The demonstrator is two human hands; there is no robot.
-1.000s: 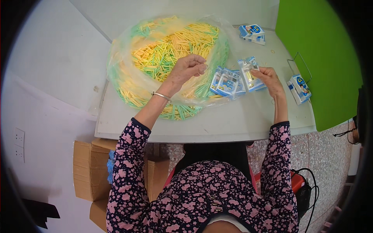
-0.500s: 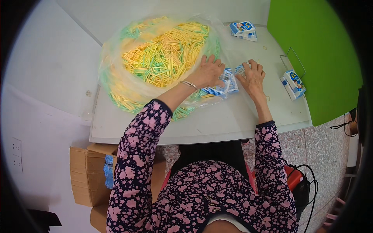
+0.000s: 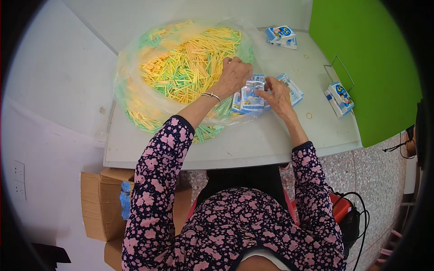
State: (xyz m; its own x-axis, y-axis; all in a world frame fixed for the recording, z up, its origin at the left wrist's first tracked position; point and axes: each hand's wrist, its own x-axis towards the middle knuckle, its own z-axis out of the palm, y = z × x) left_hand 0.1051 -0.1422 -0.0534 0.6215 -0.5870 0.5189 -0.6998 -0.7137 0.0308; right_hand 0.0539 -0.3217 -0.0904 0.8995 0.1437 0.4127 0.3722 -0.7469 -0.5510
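Note:
A large clear plastic bag (image 3: 135, 97) lies open on the table, full of thin yellow, green and orange sticks (image 3: 190, 63). Several small blue-and-white packets (image 3: 253, 98) overlap at its right edge. Above them is my left hand (image 3: 234, 77), its fingers curled and their tips partly hidden, so what they hold cannot be made out. My right hand (image 3: 279, 97) has thumb and fingers closed at the right edge of the top packet. Just beyond that hand, another blue-and-white packet (image 3: 293, 90) lies flat on the table.
Blue-and-white packs (image 3: 281, 34) are stacked at the back right. Another pack (image 3: 341, 99) sits beside a wire stand (image 3: 341, 72) against the green panel (image 3: 366, 67). Rubber bands (image 3: 309, 115) lie on the tabletop (image 3: 253, 144). A cardboard box (image 3: 101, 205) stands below left.
My left hand has lifted slightly and shifted left, its fingers more curled. My right hand has moved left onto the packets, leaving another packet uncovered behind it. The packets lie differently.

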